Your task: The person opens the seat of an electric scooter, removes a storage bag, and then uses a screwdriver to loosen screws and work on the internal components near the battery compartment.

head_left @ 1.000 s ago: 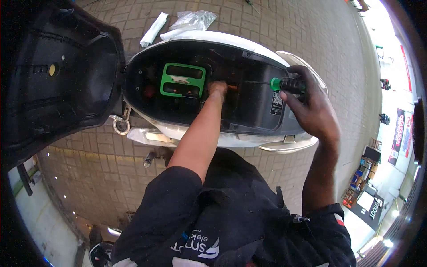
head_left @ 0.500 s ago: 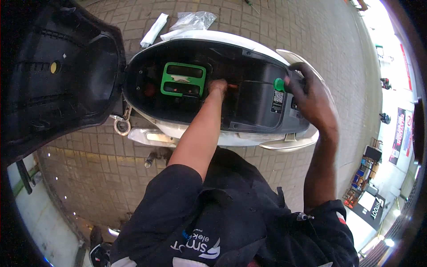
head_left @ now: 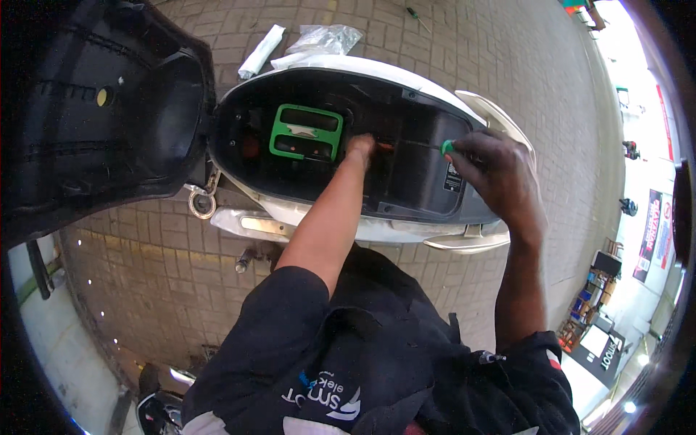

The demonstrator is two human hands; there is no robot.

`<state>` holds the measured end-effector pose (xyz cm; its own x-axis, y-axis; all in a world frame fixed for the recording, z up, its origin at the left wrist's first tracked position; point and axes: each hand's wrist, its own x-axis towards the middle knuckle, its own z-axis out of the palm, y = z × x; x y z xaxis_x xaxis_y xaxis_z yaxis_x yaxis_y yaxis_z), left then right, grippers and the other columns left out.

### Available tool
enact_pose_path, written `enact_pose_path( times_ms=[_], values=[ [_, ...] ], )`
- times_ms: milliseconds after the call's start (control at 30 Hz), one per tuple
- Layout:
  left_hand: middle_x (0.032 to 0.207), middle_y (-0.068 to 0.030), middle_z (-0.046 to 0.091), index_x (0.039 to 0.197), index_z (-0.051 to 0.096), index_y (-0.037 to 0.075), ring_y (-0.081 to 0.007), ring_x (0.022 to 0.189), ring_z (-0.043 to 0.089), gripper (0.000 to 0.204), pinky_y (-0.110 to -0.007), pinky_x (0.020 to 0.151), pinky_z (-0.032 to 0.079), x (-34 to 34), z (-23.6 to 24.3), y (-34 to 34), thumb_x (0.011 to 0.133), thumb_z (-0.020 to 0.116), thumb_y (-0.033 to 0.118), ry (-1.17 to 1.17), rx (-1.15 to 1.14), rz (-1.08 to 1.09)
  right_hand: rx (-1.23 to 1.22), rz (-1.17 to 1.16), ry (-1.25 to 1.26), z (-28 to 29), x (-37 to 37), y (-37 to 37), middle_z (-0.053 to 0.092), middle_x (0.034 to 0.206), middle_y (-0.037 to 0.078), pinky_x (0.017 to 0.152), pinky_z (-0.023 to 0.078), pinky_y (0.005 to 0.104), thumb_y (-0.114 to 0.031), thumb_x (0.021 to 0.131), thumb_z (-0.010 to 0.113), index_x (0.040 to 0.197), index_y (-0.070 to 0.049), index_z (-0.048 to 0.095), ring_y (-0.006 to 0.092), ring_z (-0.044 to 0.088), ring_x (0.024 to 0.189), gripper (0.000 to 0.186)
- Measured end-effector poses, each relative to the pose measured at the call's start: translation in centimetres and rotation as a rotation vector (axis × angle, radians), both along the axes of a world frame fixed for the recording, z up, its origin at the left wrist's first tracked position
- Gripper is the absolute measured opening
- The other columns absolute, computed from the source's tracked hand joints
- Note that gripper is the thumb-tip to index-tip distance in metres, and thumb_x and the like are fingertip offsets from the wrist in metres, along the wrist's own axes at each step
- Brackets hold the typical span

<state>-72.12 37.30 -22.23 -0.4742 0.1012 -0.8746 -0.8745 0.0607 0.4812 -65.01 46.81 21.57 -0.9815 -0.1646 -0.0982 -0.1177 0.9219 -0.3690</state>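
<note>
Deep in the black under-seat compartment of a white scooter, my left hand is closed, its fingers curled down beside an orange part. What those fingers hold is too dark to make out. At the compartment's right end, my right hand pinches a small green rounded piece between thumb and fingers. A thin line runs left from that piece; whether it belongs to it I cannot tell. Left of my left hand sits a green frame with two openings.
The raised black seat stands at the left. Beyond the scooter lie a white wrapped roll, a clear plastic bag and a screwdriver on the paving. Grab rails flank the scooter's right end. Shelves stand at the far right.
My right hand has moved left over the compartment's right end with the green piece, its fingers now closer together. My left hand stays by the orange part. The whole view has shifted slightly.
</note>
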Motion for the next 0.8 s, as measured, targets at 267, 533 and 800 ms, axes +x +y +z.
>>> enact_pose_path(
  times_ms=[267,533,800],
  values=[
    [0.069,-0.0058,0.056,0.078,0.059,0.008,-0.0175,0.055,0.052,0.027,-0.034,0.05,0.04,1.0,12.5,-1.2,0.093,0.052,0.029,-0.114,0.606,0.557,0.031,0.077,0.113,4.1,4.4,-2.0,0.068,0.095,0.018,0.073,0.057,0.0347,-0.004,0.073,0.078,0.093,-0.003,0.071,0.0275,0.069,0.087,0.021],
    [0.055,0.0011,0.037,0.069,0.043,0.014,-0.0121,0.049,0.037,0.028,-0.026,0.047,0.033,3.2,24.0,-16.4,0.095,0.05,0.021,-0.04,1.007,1.001,0.059,0.333,0.322,8.7,7.8,-7.0,0.07,0.096,0.019,0.061,0.051,0.0345,-0.017,0.064,0.086,0.096,-0.018,0.07,0.0244,0.069,0.07,0.036],
    [0.073,-0.0054,0.058,0.089,0.061,0.009,-0.0192,0.064,0.056,0.018,-0.035,0.054,0.046,13.7,6.8,-35.7,0.092,0.052,0.025,0.061,0.054,0.904,-0.281,0.265,0.191,0.5,9.7,-13.8,0.072,0.083,0.015,0.059,0.052,0.0316,-0.021,0.061,0.088,0.086,-0.019,0.072,0.0243,0.069,0.066,0.03]
  ],
)
